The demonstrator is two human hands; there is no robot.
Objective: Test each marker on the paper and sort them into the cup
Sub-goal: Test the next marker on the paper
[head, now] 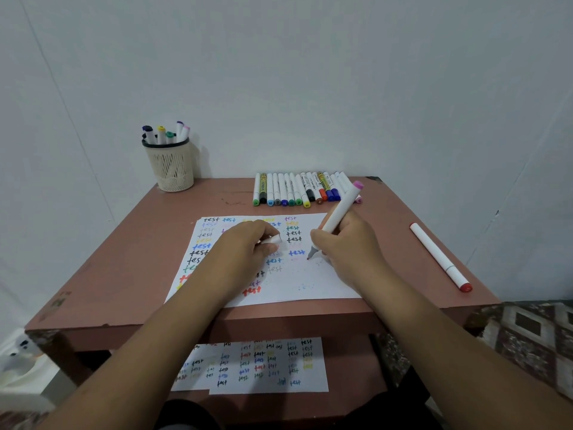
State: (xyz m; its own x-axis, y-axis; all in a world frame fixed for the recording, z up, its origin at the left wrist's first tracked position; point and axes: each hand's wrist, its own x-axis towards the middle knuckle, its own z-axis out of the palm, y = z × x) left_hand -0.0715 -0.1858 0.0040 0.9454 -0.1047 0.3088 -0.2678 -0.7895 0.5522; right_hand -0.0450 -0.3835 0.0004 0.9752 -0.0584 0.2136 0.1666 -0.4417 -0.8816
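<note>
Head view, downward over table (130, 243)

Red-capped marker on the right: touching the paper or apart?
Apart. The head view shows bare tabletop between the red-capped marker and the paper's right edge.

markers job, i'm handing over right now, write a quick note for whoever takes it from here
Right hand grips a pink-capped marker, tip on the paper.
Left hand holds its white cap and rests on the paper.
Cup, far left corner, holds several markers.
Done: many "test" words on the paper.
Left: finish this one, recap, sort it; then the row of markers at the far edge and the red-capped marker on the right.
</note>
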